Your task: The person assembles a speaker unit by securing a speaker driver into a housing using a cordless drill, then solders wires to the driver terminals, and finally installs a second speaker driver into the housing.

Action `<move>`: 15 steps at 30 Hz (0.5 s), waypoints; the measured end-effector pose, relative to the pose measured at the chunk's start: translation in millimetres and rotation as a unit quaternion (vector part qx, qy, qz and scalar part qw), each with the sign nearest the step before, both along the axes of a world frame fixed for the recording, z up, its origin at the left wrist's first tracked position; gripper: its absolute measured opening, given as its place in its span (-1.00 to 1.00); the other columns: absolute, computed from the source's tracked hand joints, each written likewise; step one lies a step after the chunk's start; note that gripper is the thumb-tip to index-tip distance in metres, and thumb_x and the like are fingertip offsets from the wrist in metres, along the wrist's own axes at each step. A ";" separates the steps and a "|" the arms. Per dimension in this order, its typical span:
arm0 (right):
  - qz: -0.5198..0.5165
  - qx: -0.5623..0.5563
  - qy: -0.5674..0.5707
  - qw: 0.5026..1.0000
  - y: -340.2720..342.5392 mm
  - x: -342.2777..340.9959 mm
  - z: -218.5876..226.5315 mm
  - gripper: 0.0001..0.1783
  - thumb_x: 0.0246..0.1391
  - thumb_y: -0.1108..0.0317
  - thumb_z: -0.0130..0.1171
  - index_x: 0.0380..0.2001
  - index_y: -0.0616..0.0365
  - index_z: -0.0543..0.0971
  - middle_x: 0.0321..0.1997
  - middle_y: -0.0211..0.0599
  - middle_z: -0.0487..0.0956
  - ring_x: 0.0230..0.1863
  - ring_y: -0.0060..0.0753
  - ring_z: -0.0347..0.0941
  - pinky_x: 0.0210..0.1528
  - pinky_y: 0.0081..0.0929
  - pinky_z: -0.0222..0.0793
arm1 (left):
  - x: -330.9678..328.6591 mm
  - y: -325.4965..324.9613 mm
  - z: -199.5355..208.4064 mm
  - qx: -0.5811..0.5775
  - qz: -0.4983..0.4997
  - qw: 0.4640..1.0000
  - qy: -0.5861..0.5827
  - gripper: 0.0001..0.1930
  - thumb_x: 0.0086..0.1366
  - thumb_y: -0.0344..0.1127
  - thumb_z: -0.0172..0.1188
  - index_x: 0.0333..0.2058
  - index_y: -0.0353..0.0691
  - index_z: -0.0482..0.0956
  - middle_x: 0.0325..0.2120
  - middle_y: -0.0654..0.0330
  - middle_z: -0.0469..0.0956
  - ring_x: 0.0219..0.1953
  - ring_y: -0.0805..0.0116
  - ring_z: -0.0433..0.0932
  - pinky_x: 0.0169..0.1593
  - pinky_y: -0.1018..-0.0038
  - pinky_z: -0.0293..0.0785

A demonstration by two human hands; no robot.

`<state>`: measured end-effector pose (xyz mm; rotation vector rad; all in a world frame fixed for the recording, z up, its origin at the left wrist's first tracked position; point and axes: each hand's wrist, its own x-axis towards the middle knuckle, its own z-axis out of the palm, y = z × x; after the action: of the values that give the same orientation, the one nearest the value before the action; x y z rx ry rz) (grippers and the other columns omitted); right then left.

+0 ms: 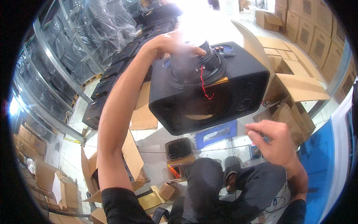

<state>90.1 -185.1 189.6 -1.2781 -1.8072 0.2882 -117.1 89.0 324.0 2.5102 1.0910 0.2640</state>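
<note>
A black speaker cabinet (238, 84) stands in front of me, its large round opening facing me. On its top rests a round speaker driver (214, 74), magnet up. My left hand (182, 46) is closed over the driver's magnet, with the fingertips partly washed out by glare. A red wire (203, 82) runs from the driver's terminal down to the front of the opening. My right hand (274, 142) hovers below the cabinet's right end, thumb and forefinger a little apart, with nothing visible between them. Beneath the cabinet is a blue plastic stool (216, 135).
A row of black cabinets (112, 76) runs away at the left, beside plastic-wrapped stacks (100, 26). Open cardboard boxes (302, 87) stand to the right and lower left. On the floor are a small bin (179, 148) and an orange tube (173, 171). Stacked cartons (309, 26) line the far right.
</note>
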 end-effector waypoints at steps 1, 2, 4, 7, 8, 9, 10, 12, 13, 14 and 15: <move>0.008 0.014 -0.014 1.000 -4.9 -1.7 -5.1 -0.81 0.02 0.41 0.28 -0.30 0.30 0.65 -0.40 -0.05 0.64 -0.39 -0.13 0.61 -0.31 -0.36 0.50 | 4.1 3.0 2.5 0.006 0.011 1.000 0.024 0.21 -0.20 0.32 0.44 0.35 -0.23 0.12 0.20 -0.29 0.27 0.24 -0.04 0.32 0.26 0.23 0.24; 0.037 0.011 -0.027 0.999 -10.0 -3.6 -10.4 -0.80 0.02 0.41 0.29 -0.29 0.29 0.64 -0.41 -0.06 0.64 -0.39 -0.13 0.61 -0.31 -0.35 0.50 | 7.7 6.5 4.4 0.012 0.021 0.999 0.048 0.23 -0.21 0.30 0.46 0.36 -0.23 0.10 0.21 -0.28 0.26 0.25 -0.03 0.31 0.26 0.23 0.24; 0.084 0.001 -0.059 0.995 -22.9 -8.4 -21.3 -0.80 0.01 0.41 0.29 -0.29 0.28 0.63 -0.42 -0.08 0.63 -0.41 -0.13 0.60 -0.31 -0.33 0.50 | 12.6 10.8 4.4 0.003 0.045 0.996 0.083 0.24 -0.22 0.29 0.47 0.36 -0.22 0.09 0.22 -0.27 0.26 0.26 -0.03 0.31 0.26 0.23 0.23; 0.162 0.009 -0.107 0.981 -30.4 -10.3 -35.1 -0.79 0.06 0.34 0.23 -0.28 0.25 0.62 -0.43 -0.11 0.63 -0.41 -0.14 0.59 -0.30 -0.30 0.51 | 16.3 11.4 4.6 -0.043 0.048 0.997 0.046 0.15 -0.26 0.10 0.51 0.33 -0.21 0.19 0.23 -0.20 0.27 0.27 -0.01 0.28 0.25 0.23 0.24; 0.184 0.016 -0.118 0.976 -29.7 -9.8 -38.7 -0.79 0.08 0.33 0.22 -0.28 0.25 0.62 -0.43 -0.12 0.63 -0.40 -0.14 0.59 -0.30 -0.30 0.51 | 17.5 10.5 6.1 -0.046 0.043 0.997 0.034 0.13 -0.27 0.06 0.51 0.32 -0.20 0.22 0.23 -0.18 0.28 0.27 -0.01 0.28 0.24 0.23 0.24; 0.188 -0.009 -0.118 0.975 -29.1 -7.9 -41.4 -0.77 0.10 0.30 0.19 -0.28 0.25 0.62 -0.43 -0.12 0.63 -0.39 -0.13 0.60 -0.29 -0.29 0.52 | 19.5 8.6 5.6 -0.087 0.067 0.994 0.007 0.08 -0.33 -0.09 0.53 0.29 -0.09 0.30 0.22 -0.13 0.29 0.25 0.01 0.29 0.22 0.24 0.26; 0.181 -0.012 -0.116 0.977 -27.6 -5.5 -44.3 -0.77 0.09 0.31 0.20 -0.27 0.25 0.62 -0.41 -0.10 0.64 -0.39 -0.11 0.60 -0.28 -0.29 0.52 | 20.7 6.5 5.8 -0.088 0.070 0.994 -0.007 0.07 -0.34 -0.11 0.53 0.28 -0.06 0.31 0.21 -0.12 0.31 0.23 0.02 0.31 0.21 0.24 0.27; 0.167 -0.023 -0.110 0.980 -27.0 -4.8 -50.4 -0.78 0.07 0.33 0.23 -0.26 0.25 0.64 -0.39 -0.07 0.65 -0.38 -0.08 0.60 -0.28 -0.28 0.52 | 22.4 1.7 4.5 -0.095 0.075 0.992 -0.032 0.03 -0.34 -0.16 0.54 0.25 0.00 0.35 0.14 -0.07 0.38 0.16 0.05 0.38 0.16 0.25 0.32; 0.166 -0.022 -0.114 0.979 -27.6 -4.0 -52.4 -0.77 0.10 0.31 0.21 -0.25 0.25 0.64 -0.38 -0.05 0.65 -0.37 -0.06 0.60 -0.27 -0.26 0.52 | 22.6 -1.1 3.7 -0.101 0.082 0.990 -0.045 -0.01 -0.34 -0.19 0.54 0.23 0.03 0.38 0.10 -0.04 0.44 0.10 0.08 0.43 0.12 0.26 0.37; 0.167 -0.026 -0.122 0.978 -28.5 -2.2 -53.4 -0.77 0.09 0.32 0.21 -0.25 0.25 0.64 -0.38 -0.04 0.65 -0.37 -0.05 0.60 -0.27 -0.25 0.52 | 22.9 -3.8 3.1 -0.084 0.073 0.991 -0.071 -0.04 -0.32 -0.20 0.54 0.21 0.01 0.41 0.06 -0.02 0.46 0.06 0.10 0.46 0.09 0.29 0.39; 0.169 -0.028 -0.131 0.976 -29.5 -1.0 -54.3 -0.77 0.09 0.32 0.21 -0.24 0.24 0.64 -0.38 -0.04 0.65 -0.37 -0.05 0.60 -0.27 -0.25 0.52 | 21.0 -7.5 2.0 -0.072 0.066 0.991 -0.095 -0.07 -0.31 -0.20 0.53 0.19 0.00 0.43 0.02 0.00 0.49 0.01 0.13 0.48 0.06 0.32 0.42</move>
<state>89.0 -214.6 135.3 -1.0795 -2.2610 0.3741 -96.1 81.6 326.1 2.2389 1.1564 0.4361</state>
